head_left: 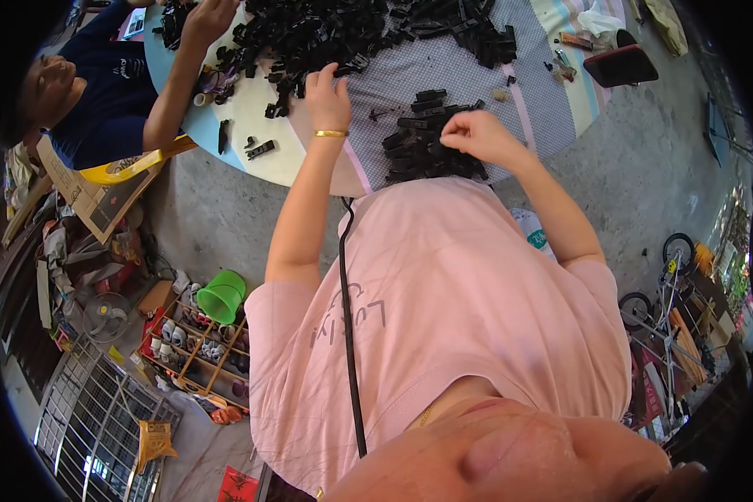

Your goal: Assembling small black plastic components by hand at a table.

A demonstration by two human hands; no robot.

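My left hand (pixel 328 102) reaches to the near edge of a large heap of small black plastic pieces (pixel 309 38). Its fingers are apart, and I see nothing held in them. Over a smaller pile of black, clip-like pieces (pixel 414 151), close to my body, is my right hand (pixel 481 138). The fingers there are drawn together in a pinch; whatever may be between them is too small to make out. Between the two hands, a few thin black bits (pixel 382 114) lie on the patterned tablecloth (pixel 368 155).
Across the table to the left sits another person (pixel 100 92), an arm stretched to the heap. A dark phone (pixel 621 67) lies near the right edge, beside a lighter-like tube (pixel 576 40). Loose black pieces (pixel 260 151) lie at left. A black cable (pixel 348 318) hangs down my shirt.
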